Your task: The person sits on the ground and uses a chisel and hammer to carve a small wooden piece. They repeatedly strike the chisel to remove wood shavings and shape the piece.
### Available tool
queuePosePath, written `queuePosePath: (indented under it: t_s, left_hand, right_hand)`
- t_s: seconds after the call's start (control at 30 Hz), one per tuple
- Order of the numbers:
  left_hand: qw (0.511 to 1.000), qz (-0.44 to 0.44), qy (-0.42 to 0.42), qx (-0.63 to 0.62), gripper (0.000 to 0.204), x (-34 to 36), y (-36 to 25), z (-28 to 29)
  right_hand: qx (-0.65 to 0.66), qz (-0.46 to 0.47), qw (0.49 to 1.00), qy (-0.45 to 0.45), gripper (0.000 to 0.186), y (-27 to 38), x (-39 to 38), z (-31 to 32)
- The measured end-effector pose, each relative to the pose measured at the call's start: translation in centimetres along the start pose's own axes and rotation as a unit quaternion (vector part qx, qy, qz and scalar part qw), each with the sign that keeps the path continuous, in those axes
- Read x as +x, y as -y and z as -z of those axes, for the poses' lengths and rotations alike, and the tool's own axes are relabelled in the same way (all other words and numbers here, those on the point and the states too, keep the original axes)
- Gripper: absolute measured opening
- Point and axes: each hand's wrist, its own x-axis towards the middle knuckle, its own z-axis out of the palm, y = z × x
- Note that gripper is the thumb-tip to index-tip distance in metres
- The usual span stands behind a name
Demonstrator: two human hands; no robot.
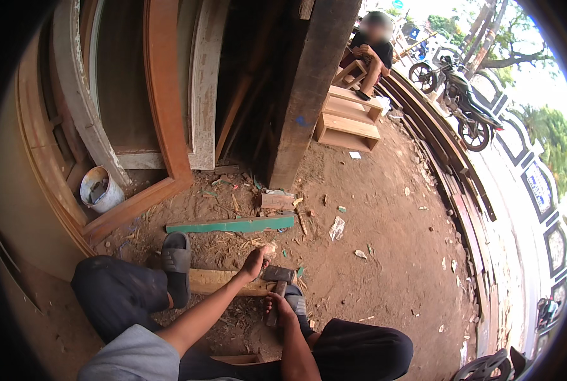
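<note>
Dark hammer [279, 274], seemingly partly behind right fingers [271, 302]

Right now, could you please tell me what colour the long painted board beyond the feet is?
The painted board is green, best seen in the head view.

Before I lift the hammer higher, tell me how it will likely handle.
The hammer will likely feel top-heavy: its broad, dark head looks much bulkier than the slim handle. It should stay stiff, the handle appearing straight and wooden. Its blocky head probably won't roll.
</note>
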Motion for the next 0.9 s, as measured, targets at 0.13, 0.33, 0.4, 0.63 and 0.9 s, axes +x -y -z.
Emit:
queuePosePath:
  t_s: [0.13,0.33,0.4,0.63,0.9]
  left_hand:
    - [1.000,0.004,-0.007,-0.017,0.040,-0.1,-0.1,-0.2]
    - [0.999,-0.011,0.004,-0.042,0.045,0.1,-0.2,0.6]
    - [0.999,-0.003,0.005,-0.040,0.044,0.2,-0.1,0.4]
    - [0.999,-0.038,0.027,0.008,0.040,-0.5,-0.7,0.4]
    - [0.998,-0.042,0.015,-0.036,0.037,-0.6,-0.5,1.4]
  right_hand:
    - [-0.042,0.001,0.998,-0.052,0.020,-0.1,0.3,0.7]
    - [-0.294,0.067,0.921,-0.248,0.019,-0.2,0.7,1.0]
    - [-0.179,0.103,0.966,-0.158,0.019,0.4,-1.5,-0.4]
    - [0.161,-0.018,0.986,0.042,0.022,3.2,-0.4,-0.5]
    - [0.177,-0.031,0.984,0.014,0.017,2.7,0.6,-0.5]
